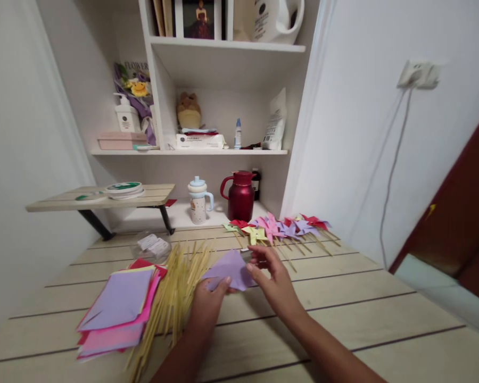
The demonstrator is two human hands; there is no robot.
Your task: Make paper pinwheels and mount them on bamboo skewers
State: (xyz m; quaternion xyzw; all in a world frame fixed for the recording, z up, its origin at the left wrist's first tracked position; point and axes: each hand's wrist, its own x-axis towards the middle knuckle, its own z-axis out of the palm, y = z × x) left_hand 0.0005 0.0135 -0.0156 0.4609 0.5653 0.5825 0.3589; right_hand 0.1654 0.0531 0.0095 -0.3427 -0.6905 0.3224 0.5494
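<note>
Centrally, one lilac paper (231,270), folded to a peak, held just above the bench (343,298). Left hand (209,306) pinches its near-left corner; right hand (273,282) grasps the right edge, fingers on top. Both grips closed on the sheet, equally near. Skewers (175,292) lie just left, long axis running away from the person; paper stack (120,311) beyond them. Pinwheels (281,227) row at the far edge, well apart. Shelves (223,151) and white walls behind.

Left hand (207,306) and right hand (273,282) pinch, fingers curled.
</note>
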